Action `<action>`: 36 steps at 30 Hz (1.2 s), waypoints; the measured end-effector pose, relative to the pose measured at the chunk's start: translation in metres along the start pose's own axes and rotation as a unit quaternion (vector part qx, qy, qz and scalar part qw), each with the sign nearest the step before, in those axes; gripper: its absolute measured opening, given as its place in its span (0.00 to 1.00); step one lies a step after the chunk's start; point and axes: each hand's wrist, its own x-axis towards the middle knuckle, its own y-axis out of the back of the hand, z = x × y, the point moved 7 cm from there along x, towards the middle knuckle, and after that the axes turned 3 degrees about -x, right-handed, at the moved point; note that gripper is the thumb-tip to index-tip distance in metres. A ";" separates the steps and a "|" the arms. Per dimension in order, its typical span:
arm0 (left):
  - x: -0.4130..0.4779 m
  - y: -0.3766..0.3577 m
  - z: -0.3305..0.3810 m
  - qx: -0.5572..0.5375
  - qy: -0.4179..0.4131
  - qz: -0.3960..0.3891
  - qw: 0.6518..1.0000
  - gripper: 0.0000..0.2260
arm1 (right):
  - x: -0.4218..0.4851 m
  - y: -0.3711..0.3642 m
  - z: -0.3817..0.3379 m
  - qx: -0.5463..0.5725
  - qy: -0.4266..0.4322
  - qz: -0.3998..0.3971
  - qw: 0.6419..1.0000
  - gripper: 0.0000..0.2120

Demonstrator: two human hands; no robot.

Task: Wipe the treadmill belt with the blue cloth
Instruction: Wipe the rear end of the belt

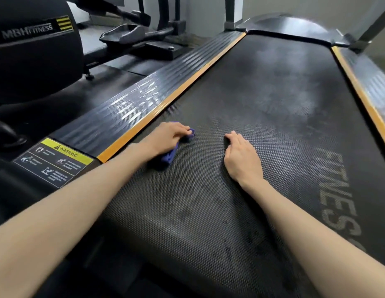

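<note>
The black textured treadmill belt [262, 108] runs from the near edge to the motor hood at the far end. My left hand [165, 136] grips the bunched blue cloth [169, 155] and holds it down on the belt close to the left orange strip. Most of the cloth is hidden under the hand; bits show at the fingertips and below the wrist. My right hand [243, 158] rests on the belt in the middle, fingers loosely curled, holding nothing.
Ribbed side rails with orange strips [165, 100] flank the belt on the left and right [359, 91]. A yellow warning label [56, 160] sits at the near left corner. Another exercise machine [34, 52] stands to the left. Treadmill uprights [230, 11] rise at the far end.
</note>
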 end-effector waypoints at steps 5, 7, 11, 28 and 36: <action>-0.048 -0.010 0.055 -0.017 -0.149 -0.110 0.982 0.15 | 0.000 0.002 -0.001 -0.003 0.000 0.012 1.000 0.20; -0.091 -0.017 0.083 -0.049 -0.221 -0.167 0.960 0.15 | 0.000 0.001 -0.002 -0.008 0.003 0.014 1.000 0.20; -0.090 -0.019 0.087 -0.031 -0.257 -0.150 0.954 0.15 | 0.001 0.001 -0.002 -0.012 0.005 0.014 1.000 0.20; -0.074 -0.022 0.077 0.007 -0.164 -0.067 0.984 0.18 | 0.003 0.000 0.000 0.026 -0.004 0.005 1.000 0.21; 0.026 -0.025 0.026 0.097 0.058 0.029 0.993 0.16 | -0.018 0.037 0.082 -0.036 -0.134 0.015 0.990 0.21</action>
